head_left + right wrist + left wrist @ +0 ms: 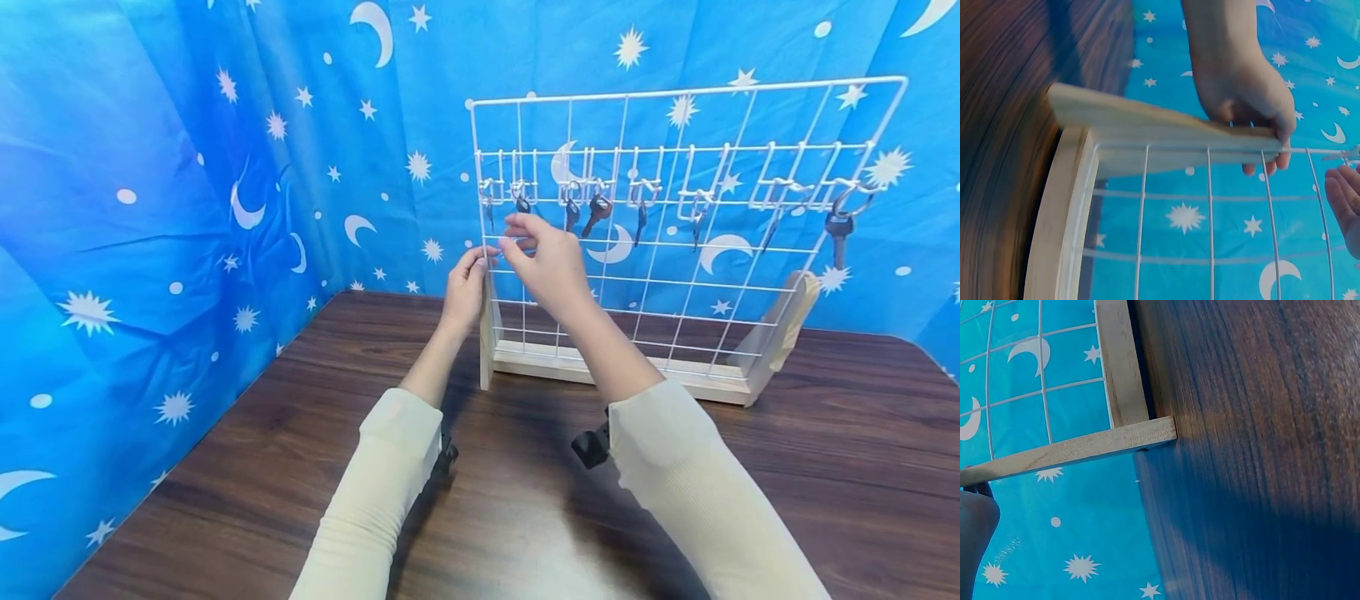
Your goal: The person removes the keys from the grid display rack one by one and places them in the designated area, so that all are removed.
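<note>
A blue curtain (150, 250) printed with white moons and stars hangs beyond the left and back edges of the dark wood-grain table (225, 483). Near the table's back edge, to the right of its back-left corner, a white wire grid (660, 244) stands upright in a pale wooden stand (543, 364). A cream right sleeve (705, 467) and left sleeve (375, 492) come in over the table's front edge. The right hand (551, 262) is raised before the grid's left part, just below the leftmost hooks; its fingers are loosely extended, parted from the thumb, and nothing shows in its grasp. The left hand (467, 287) is closed around the top of the stand's left wooden side piece (1072, 450), with fingertips curling past it in the right wrist view. A small black device (592, 447) juts from the right sleeve. White wire hooks (776, 183) line the grid's upper part, and dark-headed keys hang along them, the rightmost key (840, 229) dangling by the grid's right end.
</note>
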Demonstrator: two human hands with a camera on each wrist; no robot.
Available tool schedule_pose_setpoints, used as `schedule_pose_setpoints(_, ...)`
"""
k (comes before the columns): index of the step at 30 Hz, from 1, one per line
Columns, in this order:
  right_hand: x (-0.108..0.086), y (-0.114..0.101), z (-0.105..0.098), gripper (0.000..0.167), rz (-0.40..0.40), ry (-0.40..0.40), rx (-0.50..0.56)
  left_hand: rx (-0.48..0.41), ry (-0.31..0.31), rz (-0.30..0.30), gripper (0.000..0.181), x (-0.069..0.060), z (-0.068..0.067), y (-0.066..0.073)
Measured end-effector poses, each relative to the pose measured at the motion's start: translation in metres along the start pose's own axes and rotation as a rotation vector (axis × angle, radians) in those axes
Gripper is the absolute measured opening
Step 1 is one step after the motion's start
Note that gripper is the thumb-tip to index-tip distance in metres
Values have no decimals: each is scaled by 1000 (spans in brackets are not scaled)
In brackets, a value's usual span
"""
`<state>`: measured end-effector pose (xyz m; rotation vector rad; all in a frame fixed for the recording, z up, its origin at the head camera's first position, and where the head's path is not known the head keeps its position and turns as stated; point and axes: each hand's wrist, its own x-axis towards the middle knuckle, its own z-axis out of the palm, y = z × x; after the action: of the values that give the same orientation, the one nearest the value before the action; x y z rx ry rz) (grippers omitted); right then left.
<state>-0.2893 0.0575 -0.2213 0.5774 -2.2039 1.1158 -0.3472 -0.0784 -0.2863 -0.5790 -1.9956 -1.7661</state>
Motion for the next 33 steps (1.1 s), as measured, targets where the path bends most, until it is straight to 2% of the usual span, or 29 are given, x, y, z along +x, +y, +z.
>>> schedule_pose_setpoints(6,10,-12,17,34,18,79,-31,43,-1,-3,30,-12,-1,25)
schedule_pose_setpoints(12,20,-21,28,36,137,169,-46,42,14,26,30,-15,-2,26)
schedule_pose_setpoints(16,26,-21,31,32,178,222,-24,44,16,28,30,-13,-1,24)
schedule_pose_setpoints(20,28,-21,31,28,176,248,4,55,20,26,30,-12,0,24)
schedule_pose_setpoints(28,25,-20,32,23,89,282,31,47,26,47,30,-13,0,23)
schedule_pose_setpoints(33,20,-21,29,22,41,301,66,30,14,70,30,-4,-1,0)
